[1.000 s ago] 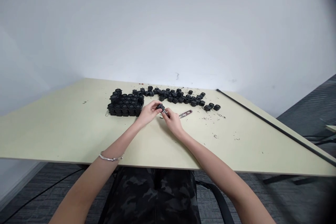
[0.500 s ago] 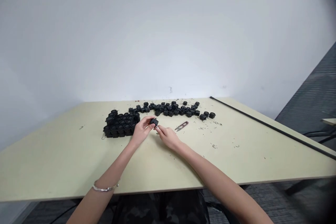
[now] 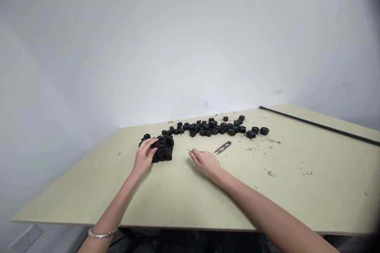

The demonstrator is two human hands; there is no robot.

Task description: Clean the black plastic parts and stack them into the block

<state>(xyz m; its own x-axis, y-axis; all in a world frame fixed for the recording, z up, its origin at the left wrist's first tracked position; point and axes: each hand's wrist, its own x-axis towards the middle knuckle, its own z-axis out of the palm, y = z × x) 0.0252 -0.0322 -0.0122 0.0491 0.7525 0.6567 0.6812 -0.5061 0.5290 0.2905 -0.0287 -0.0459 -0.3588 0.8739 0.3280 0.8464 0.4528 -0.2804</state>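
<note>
A white wall [image 3: 148, 67] rises behind the pale table [image 3: 297, 201], which is flecked with dark shavings [image 3: 270, 173]. At left, the left hand [image 3: 144, 157] has its grip curled over a stacked block of black plastic parts [image 3: 162, 149]. The right hand [image 3: 205, 163] keeps a narrow grip at a thin metal pin [image 3: 189, 150] (held or merely touching, I can't tell), near thread snips [image 3: 222, 147], with loose black parts [image 3: 213, 127] beyond.

"What does the left hand [image 3: 144, 157] hide?"
"Part of the black block [image 3: 164, 151]."
"And the sliver [image 3: 189, 150] near the right hand [image 3: 205, 164]?"
"Too small to tell. The left forearm [image 3: 109, 205] runs off the bottom edge."
</note>
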